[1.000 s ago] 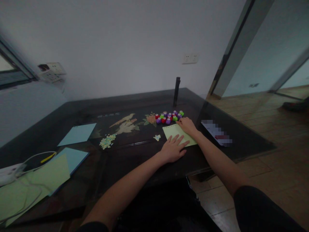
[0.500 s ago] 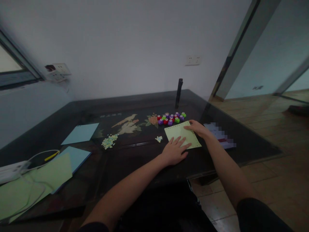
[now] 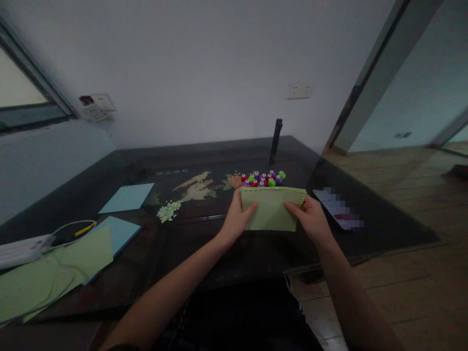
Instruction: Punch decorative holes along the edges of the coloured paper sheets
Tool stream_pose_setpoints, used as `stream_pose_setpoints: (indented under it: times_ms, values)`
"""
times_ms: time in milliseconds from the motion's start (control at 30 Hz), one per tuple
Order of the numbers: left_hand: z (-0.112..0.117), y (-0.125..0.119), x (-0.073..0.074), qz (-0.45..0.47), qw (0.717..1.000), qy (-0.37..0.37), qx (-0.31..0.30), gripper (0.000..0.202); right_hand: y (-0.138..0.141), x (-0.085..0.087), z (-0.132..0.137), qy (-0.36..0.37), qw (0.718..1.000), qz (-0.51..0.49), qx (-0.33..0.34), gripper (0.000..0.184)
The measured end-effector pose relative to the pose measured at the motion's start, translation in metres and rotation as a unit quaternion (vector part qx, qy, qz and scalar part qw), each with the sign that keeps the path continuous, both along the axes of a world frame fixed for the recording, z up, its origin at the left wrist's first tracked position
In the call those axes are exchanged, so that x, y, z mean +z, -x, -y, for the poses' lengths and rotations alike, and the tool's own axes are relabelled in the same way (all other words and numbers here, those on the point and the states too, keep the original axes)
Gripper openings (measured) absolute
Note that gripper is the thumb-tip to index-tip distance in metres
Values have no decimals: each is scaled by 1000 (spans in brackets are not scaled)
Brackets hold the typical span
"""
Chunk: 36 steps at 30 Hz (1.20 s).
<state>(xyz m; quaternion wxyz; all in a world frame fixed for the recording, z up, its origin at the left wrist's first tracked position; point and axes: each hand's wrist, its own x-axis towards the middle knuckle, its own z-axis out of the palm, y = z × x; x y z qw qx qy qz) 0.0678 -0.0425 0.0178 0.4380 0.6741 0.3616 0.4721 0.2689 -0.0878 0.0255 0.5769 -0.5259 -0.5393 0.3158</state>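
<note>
Both hands grip a pale green sheet (image 3: 272, 210) by its short sides and hold it just above the desk (image 3: 219, 156), over the middle of the near edge. The left hand (image 3: 236, 219) pinches the left side, its thumb lying across the face of the paper and the fingers hidden behind it. The right hand (image 3: 314, 219) clamps the right side in the same way. The sheet is wider than it is tall and tilted toward the camera. A row of small dots or holes runs along its top edge and around the upper right corner. Its lower left part looks a shade darker, though whether that is a fold or shadow I cannot tell.

Just past the sheet's top edge sits a cluster of small red, purple and green punches (image 3: 263, 179), with a dark upright cylinder (image 3: 277, 141) behind them toward the far edge. A heap of paper bits (image 3: 168, 211) lies left of the hands. A blue sheet (image 3: 126, 197) lies farther left, and green sheets (image 3: 54, 273) cover the near left corner.
</note>
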Motion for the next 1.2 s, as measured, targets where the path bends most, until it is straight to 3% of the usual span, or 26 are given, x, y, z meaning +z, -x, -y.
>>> stream_pose_setpoints:
  times_ms: [100,200,433,633,867,1200]
  values:
    - [22,20,-3,-11,999,-9,37,31,31,0,16,-39,999,18,-18,27]
    - [47,34,-13,-31,996,-21,81,27,53,-11,29,-41,999,6,-30,23]
    - [80,35,-40,-8,989,27,147,29,65,-40,43,8,1000,-24,-7,30]
    - [87,36,-35,18,987,31,158,27,67,-37,47,23,999,-45,1,35]
    - [84,35,-42,67,986,84,127,39,66,-51,42,32,999,9,0,40]
    - [89,41,-38,26,987,54,150,39,70,-41,53,25,999,38,-2,40]
